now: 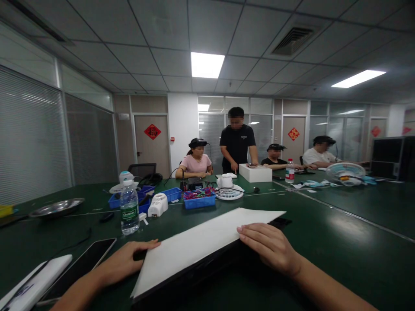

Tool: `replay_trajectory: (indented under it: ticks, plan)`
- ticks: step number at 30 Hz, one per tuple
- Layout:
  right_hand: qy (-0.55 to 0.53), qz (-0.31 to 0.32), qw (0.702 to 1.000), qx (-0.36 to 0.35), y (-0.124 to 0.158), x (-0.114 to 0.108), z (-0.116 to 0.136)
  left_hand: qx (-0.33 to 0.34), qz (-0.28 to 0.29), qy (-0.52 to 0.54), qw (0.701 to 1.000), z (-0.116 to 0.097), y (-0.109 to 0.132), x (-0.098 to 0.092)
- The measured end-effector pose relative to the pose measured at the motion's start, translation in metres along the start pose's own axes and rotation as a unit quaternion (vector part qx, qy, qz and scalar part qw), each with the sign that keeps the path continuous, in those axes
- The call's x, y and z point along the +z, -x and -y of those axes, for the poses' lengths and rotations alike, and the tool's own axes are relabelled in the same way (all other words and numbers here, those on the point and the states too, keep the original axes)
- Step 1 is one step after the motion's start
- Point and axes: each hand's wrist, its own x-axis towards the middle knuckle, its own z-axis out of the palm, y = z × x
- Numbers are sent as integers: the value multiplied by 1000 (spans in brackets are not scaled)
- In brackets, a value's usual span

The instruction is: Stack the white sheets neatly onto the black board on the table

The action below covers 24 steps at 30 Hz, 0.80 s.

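A white sheet or stack of paper (201,244) with a black backing beneath it slants up in front of me. I cannot make out whether the black part is a folder or something else. My left hand (128,261) grips its left edge, a fingertip on top and the other fingers partly hidden. On the near right edge, my right hand (272,247) closes with its fingers pressed together over the white surface; its thumb is hidden. A black phone (81,270) and a white flat object (39,280) lie left of my left forearm.
Beyond the paper stand a water bottle (130,211), a blue tray of coloured wires (199,201), a white fan (229,190) and a white plug-like device (158,204). A metal tray (57,207) sits far left. Several people work around the green table (324,259), one by a white box (255,173).
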Motion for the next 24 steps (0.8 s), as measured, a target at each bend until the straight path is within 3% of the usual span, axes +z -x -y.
replay_trajectory:
  ticks: [5, 10, 17, 21, 24]
  plan:
    - [-13, -39, 999, 15, 5, 11, 8, 4, -4, 8, 1000, -18, 11, -4]
    - [-5, -63, 995, 72, -2, 14, 14, 15, -7, 6, 1000, -16, 13, -3]
    - [21, -5, 993, 115, -22, -5, 23, 53, -118, -43, 991, 13, -7, 8]
    - [77, 33, 984, 157, -38, -26, 27, 17, -144, -76, 986, 29, -14, 13]
    - [101, 100, 970, 196, -42, -45, 20, -10, -151, -86, 985, 36, -15, 15]
